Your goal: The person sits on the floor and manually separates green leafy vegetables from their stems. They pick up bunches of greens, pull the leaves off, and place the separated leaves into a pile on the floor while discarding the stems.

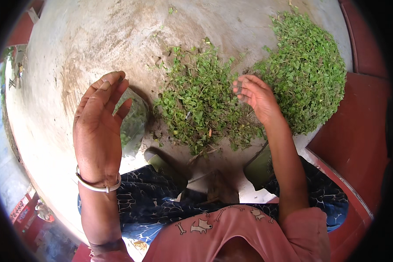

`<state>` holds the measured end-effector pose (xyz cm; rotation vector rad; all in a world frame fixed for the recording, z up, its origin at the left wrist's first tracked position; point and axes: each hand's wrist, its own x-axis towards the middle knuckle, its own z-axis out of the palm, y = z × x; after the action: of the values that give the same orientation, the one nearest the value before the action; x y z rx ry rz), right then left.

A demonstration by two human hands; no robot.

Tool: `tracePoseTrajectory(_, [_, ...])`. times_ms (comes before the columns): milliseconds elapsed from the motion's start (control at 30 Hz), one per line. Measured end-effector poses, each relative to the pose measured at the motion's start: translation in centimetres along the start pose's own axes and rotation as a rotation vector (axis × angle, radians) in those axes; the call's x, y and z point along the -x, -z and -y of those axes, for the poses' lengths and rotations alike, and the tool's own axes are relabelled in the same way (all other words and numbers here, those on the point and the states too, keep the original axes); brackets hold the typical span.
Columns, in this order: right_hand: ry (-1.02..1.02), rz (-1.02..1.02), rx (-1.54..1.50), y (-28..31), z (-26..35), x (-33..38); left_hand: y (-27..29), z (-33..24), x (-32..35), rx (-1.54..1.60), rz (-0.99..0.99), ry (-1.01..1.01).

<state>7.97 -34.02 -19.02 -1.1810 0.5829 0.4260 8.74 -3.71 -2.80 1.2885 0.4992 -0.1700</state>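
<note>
The left hand is raised well to the left of the middle heap of leafy greens, its back toward the camera. The fingers are straight and close together, the thumb standing a little apart, and the palm holds nothing that can be seen. A thin silver bangle circles the wrist below it. Just behind this hand, between it and the middle heap, sits a clear plastic bag with green leaves inside; the hand hides part of it, and whether the fingers touch the bag cannot be told.

The middle heap itself lies loose and ragged on the bare grey concrete floor, with thin stems and rootlets trailing from its near edge and dark soil scattered around it.

The right hand hovers at the right edge of the middle heap, palm turned inward and the fingers bent and drawn toward each other, fingertips pointing at the greens. Something small may be pinched at the fingertips, but it is too small to tell.

Right of that hand, and close to the middle heap without clearly joining it, lies a second pile of greens, denser, rounder and cleaner looking. Beyond it, at the far right, runs a dark red painted surface.

Below the middle heap, the person's knees in blue patterned cloth and a pink shirt fill the lower edge.
</note>
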Motion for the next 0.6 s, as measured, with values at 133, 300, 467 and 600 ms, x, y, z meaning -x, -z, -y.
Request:
tracePoseTrajectory(133, [0.0,0.024,0.021,0.0,-0.6,1.3,-0.4,-0.1,0.6,0.071,0.045,-0.005])
tracePoseTrajectory(300, [0.03,-0.09,0.085,0.8,-0.8,2.9,-1.2,-0.4,1.9,0.067,0.076,-0.025])
tracePoseTrajectory(467, [0.292,-0.489,1.15,5.1,-7.3,2.5,-1.3,-0.3,2.6,0.079,0.095,-0.02])
tracePoseTrajectory(600, [0.235,-0.183,1.255,3.9,-9.6,6.2,-1.7,-0.2,3.7,0.051,0.059,-0.025])
